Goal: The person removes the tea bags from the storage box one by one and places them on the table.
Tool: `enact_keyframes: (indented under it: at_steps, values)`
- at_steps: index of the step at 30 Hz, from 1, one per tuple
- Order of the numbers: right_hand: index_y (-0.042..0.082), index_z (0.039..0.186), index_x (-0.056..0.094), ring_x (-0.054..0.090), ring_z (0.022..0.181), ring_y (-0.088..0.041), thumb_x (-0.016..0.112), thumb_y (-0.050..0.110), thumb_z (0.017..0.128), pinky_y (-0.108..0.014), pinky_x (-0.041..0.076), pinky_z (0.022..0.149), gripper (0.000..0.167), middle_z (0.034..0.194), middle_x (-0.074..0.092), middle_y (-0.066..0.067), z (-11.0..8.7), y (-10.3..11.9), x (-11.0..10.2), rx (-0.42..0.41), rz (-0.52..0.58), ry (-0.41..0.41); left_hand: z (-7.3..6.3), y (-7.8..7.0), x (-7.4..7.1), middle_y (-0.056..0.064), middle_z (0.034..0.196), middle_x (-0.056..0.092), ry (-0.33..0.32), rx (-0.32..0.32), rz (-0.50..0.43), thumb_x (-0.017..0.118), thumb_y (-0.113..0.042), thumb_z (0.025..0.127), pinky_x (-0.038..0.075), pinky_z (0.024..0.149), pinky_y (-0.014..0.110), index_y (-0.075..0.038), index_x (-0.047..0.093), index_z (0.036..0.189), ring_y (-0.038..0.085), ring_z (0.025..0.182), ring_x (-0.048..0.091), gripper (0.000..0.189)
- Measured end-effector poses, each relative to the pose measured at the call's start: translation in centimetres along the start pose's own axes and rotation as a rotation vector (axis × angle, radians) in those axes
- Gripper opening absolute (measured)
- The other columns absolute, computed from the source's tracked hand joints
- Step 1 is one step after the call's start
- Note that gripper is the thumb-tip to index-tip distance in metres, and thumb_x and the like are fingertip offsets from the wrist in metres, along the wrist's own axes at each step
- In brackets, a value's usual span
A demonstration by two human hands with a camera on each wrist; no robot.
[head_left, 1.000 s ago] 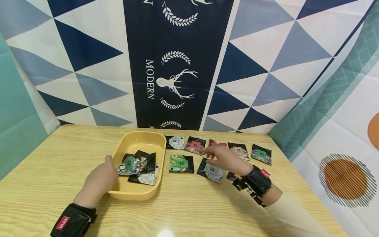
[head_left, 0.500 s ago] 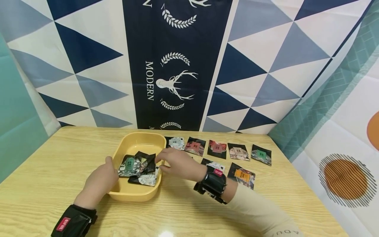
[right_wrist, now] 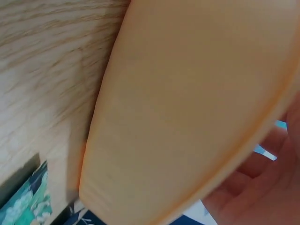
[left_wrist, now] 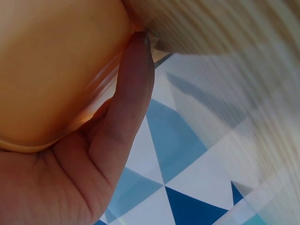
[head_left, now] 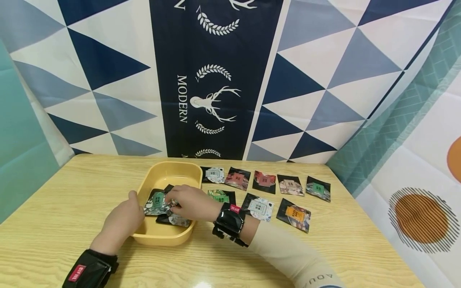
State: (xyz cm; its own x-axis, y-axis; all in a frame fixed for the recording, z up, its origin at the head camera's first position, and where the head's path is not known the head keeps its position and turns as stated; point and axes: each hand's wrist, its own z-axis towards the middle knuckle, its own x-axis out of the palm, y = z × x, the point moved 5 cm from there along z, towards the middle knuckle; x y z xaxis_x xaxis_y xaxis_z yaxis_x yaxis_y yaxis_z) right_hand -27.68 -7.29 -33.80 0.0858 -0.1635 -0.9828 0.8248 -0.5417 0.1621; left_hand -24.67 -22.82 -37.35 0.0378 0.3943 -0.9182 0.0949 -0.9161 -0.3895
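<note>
"MODERN" (head_left: 182, 99) on navy backdrop panel (head_left: 212, 52)

We look into what appears to be a makeshift recording corner; whether it stands in a home, an office or a studio, we cannot tell. Behind a pale wood-grain tabletop (head_left: 216, 252) we see a creased sheet of navy, grey-blue and white triangles (head_left: 295, 76), with a navy band (head_left: 216, 92) bearing white antlered deer, leafy sprigs and the word "MODERN." A teal sheet (head_left: 21, 136) screens the left; a teal brick-patterned strip (head_left: 407, 104) and a white hanging with orange discs (head_left: 425, 172) close the right. Black wrist straps with red labels (head_left: 230, 222) also point us to a staged setup.
</note>
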Motion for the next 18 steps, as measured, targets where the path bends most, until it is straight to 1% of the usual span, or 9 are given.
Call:
enact_keyframes:
  at_steps: [6, 8, 10, 13, 16, 18]
  values:
    - [0.016, 0.123, 0.059, 0.053, 0.114, -0.008, 0.061, 0.020, 0.089, -0.018, 0.043, 0.091, 0.034, 0.127, 0.056, 0.002, 1.3, 0.2, 1.0, 0.002, 0.013, 0.040, 0.0, 0.0, 0.0, 0.014, 0.063, 0.053, -0.012, 0.017, 0.004, 0.033, -0.005, 0.091, 0.039, 0.045, 0.032, 0.020, 0.020, 0.126, 0.021, 0.050, 0.050, 0.045]
    - [0.017, 0.128, 0.055, 0.051, 0.119, -0.010, 0.062, 0.022, 0.089, -0.020, 0.043, 0.094, 0.039, 0.133, 0.052, 0.001, 1.6, 0.1, 1.4, 0.010, 0.000, 0.063, 0.0, 0.0, 0.0, 0.014, 0.063, 0.053, -0.015, 0.023, 0.002, 0.034, -0.005, 0.091, 0.038, 0.044, 0.032, 0.020, 0.021, 0.125, 0.021, 0.050, 0.050, 0.044]
    - [0.018, 0.133, 0.051, 0.047, 0.126, -0.011, 0.061, 0.026, 0.090, -0.022, 0.041, 0.098, 0.045, 0.140, 0.047, 0.000, 1.8, 0.1, 1.8, 0.019, -0.035, 0.089, 0.0, -0.1, 0.0, 0.015, 0.064, 0.053, -0.016, 0.025, 0.003, 0.034, -0.005, 0.091, 0.038, 0.045, 0.032, 0.021, 0.021, 0.125, 0.021, 0.050, 0.050, 0.045]
    - [0.019, 0.139, 0.044, 0.040, 0.132, -0.012, 0.060, 0.033, 0.090, -0.025, 0.038, 0.103, 0.053, 0.145, 0.041, -0.001, 2.1, 0.0, 2.3, 0.026, -0.115, 0.122, 0.0, -0.1, 0.0, 0.015, 0.064, 0.054, -0.015, 0.023, 0.005, 0.034, -0.006, 0.092, 0.038, 0.045, 0.032, 0.020, 0.020, 0.126, 0.021, 0.050, 0.051, 0.045]
    - [0.020, 0.141, 0.041, 0.039, 0.133, -0.013, 0.060, 0.038, 0.089, -0.026, 0.037, 0.103, 0.058, 0.146, 0.040, 0.000, 2.4, 0.1, 2.6, 0.026, -0.185, 0.137, 0.0, -0.1, -0.1, 0.016, 0.065, 0.054, -0.014, 0.021, 0.009, 0.034, -0.006, 0.092, 0.038, 0.045, 0.032, 0.020, 0.020, 0.126, 0.021, 0.050, 0.051, 0.045]
    - [0.020, 0.141, 0.040, 0.040, 0.131, -0.012, 0.061, 0.039, 0.088, -0.027, 0.038, 0.102, 0.060, 0.144, 0.042, 0.001, 2.5, 0.2, 2.8, 0.027, -0.212, 0.138, 0.0, -0.1, 0.0, 0.015, 0.065, 0.054, -0.015, 0.022, 0.009, 0.035, -0.006, 0.092, 0.038, 0.045, 0.032, 0.020, 0.021, 0.125, 0.021, 0.050, 0.051, 0.044]
